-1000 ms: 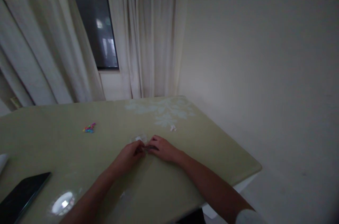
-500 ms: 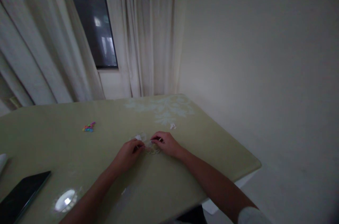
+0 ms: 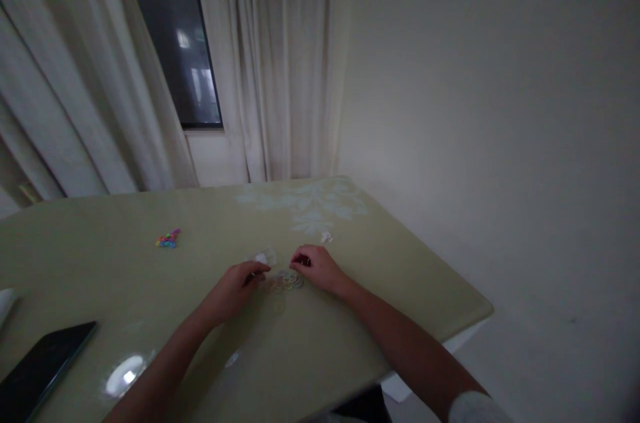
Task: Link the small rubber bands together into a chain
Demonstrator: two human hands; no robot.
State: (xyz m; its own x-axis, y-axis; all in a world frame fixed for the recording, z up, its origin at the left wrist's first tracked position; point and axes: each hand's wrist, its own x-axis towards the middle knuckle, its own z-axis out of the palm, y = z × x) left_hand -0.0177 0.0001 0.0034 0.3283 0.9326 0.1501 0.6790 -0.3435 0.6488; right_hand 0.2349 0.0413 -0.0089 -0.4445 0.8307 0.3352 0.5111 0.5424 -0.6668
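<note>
A small heap of pale rings (image 3: pixel 287 280) lies on the table between my two hands. My left hand (image 3: pixel 239 288) is at the heap's left side, index finger stretched out and thumb a little apart; I see nothing between them. On the right, my right hand (image 3: pixel 320 268) has its fingers curled together with a tiny whitish bit showing at them, too small to name. Just beyond my left fingertips lies a flat clear plastic piece (image 3: pixel 266 256), perhaps a packet or case. Several small white pieces (image 3: pixel 327 237) rest past my right hand.
Farther left is a pile of small bright-coloured pieces (image 3: pixel 169 239). A dark tablet-like slab (image 3: pixel 43 366) lies at the near left, with a white object (image 3: pixel 6 303) behind it. The table's right edge (image 3: pixel 425 243) runs along a wall. Curtains and a window stand beyond.
My hands have drawn apart, the left one backward to the left and the right one slightly to the right. The rings between them now show more fully.
</note>
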